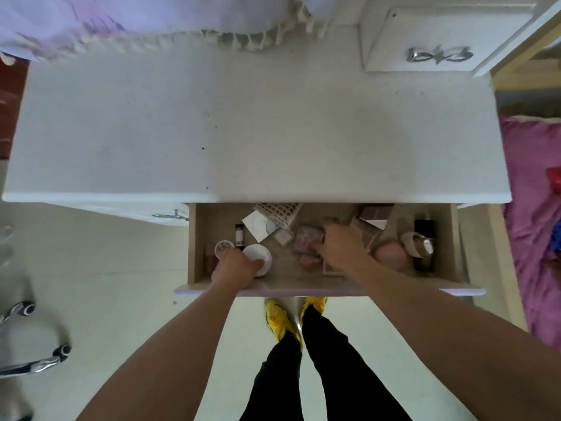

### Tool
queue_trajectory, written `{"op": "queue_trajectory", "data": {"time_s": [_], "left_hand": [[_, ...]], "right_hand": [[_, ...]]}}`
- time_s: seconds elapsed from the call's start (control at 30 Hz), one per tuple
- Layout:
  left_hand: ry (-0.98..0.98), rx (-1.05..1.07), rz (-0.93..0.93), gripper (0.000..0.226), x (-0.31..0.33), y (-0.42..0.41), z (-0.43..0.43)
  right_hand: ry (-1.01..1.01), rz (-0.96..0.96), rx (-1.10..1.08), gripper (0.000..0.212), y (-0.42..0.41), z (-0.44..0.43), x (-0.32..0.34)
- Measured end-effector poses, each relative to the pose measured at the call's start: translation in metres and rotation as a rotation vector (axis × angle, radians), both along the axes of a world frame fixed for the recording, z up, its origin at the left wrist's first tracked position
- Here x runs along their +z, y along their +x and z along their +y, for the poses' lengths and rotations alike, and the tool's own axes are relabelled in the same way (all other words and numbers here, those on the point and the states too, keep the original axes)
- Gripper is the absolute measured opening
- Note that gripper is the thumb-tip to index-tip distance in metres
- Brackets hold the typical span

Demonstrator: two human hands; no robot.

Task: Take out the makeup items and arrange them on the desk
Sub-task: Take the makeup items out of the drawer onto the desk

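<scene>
White desk [243, 132], pale wood drawer [192, 244], white jar [258, 256], pink sponge [391, 258], yellow shoes [277, 320], black trousers [334, 375]

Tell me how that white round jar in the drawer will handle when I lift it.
The white jar looks rigid and glossy, so the left hand gripping it may slip slightly. Being short and wide, it probably sits stable, though on edge it could roll.

The table [212, 132] top is white, smooth and matt; the drawer [192, 244] walls are pale, matt wood-grain board. The white jar [258, 253] looks like smooth plastic, the upper handle [440, 54] is glossy metal, and the bedding [531, 208] is cloth.
</scene>
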State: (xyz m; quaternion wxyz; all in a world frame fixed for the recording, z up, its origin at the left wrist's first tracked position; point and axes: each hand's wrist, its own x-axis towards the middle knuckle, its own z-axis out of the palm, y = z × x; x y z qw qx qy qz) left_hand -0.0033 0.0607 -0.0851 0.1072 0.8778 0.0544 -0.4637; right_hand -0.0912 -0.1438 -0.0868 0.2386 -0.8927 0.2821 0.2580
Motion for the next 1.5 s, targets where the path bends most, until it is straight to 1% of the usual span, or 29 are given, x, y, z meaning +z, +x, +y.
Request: {"op": "queue_trajectory", "data": {"time_s": [0.07, 0.13, 0.2, 0.27, 0.33, 0.43, 0.5, 0.53, 0.6, 0.67, 0.77, 0.87, 0.97, 1.03, 1.17, 1.3, 1.5], "left_hand": [[0.022, 0.031, 0.028, 0.075, -0.015, 0.000, -0.005], [0.036, 0.022, 0.022, 0.073, -0.024, -0.004, -0.010], [0.051, -0.022, -0.013, 0.071, -0.033, -0.009, -0.014], [0.038, -0.032, -0.062, 0.072, -0.036, -0.014, -0.016], [0.007, -0.005, -0.088, 0.076, -0.036, -0.017, -0.018], [-0.030, 0.016, -0.093, 0.084, -0.037, -0.019, -0.020], [-0.075, 0.034, -0.087, 0.088, -0.037, -0.020, -0.023], [-0.116, 0.050, -0.084, 0.086, -0.038, -0.020, -0.025], [-0.207, 0.063, -0.065, 0.072, -0.037, -0.021, -0.028], [-0.248, 0.065, -0.043, 0.060, -0.036, -0.023, -0.028], [-0.295, 0.103, -0.036, 0.058, -0.020, -0.020, -0.025], [-0.369, 0.201, -0.052, 0.056, 0.007, -0.011, -0.011], [-0.411, 0.331, -0.085, 0.043, 0.046, -0.001, 0.008], [-0.441, 0.435, -0.100, 0.040, 0.067, 0.010, 0.017], [-0.541, 0.659, -0.159, 0.041, 0.114, 0.049, 0.029], [-0.599, 0.726, -0.227, 0.041, 0.145, 0.088, 0.041], [-0.650, 0.800, -0.252, 0.050, 0.161, 0.157, 0.072]], "right_hand": [[0.029, 0.074, 0.049, 0.060, 0.010, -0.002, -0.023], [0.010, 0.095, 0.088, 0.064, 0.013, 0.000, -0.036], [-0.040, 0.075, 0.149, 0.062, 0.016, 0.001, -0.043], [-0.034, 0.056, 0.179, 0.060, 0.019, 0.002, -0.044], [-0.012, 0.061, 0.172, 0.059, 0.020, 0.001, -0.045], [0.004, 0.093, 0.151, 0.057, 0.019, 0.004, -0.047], [0.027, 0.081, 0.125, 0.054, 0.016, 0.007, -0.045], [0.049, 0.073, 0.110, 0.052, 0.015, 0.007, -0.045], [0.119, 0.072, 0.078, 0.049, 0.012, 0.008, -0.043], [0.178, 0.072, 0.058, 0.046, 0.009, 0.005, -0.037], [0.214, 0.032, 0.064, 0.043, 0.004, -0.002, -0.018], [0.232, -0.039, 0.080, 0.038, -0.001, -0.008, 0.010], [0.215, -0.073, 0.148, 0.037, -0.003, -0.010, 0.047], [0.239, -0.083, 0.149, 0.037, 0.003, -0.012, 0.065], [0.331, -0.160, 0.072, 0.034, 0.046, -0.012, 0.099], [0.319, -0.208, 0.013, 0.041, 0.098, -0.005, 0.122], [0.422, -0.272, -0.161, 0.038, 0.182, 0.027, 0.127]]}}
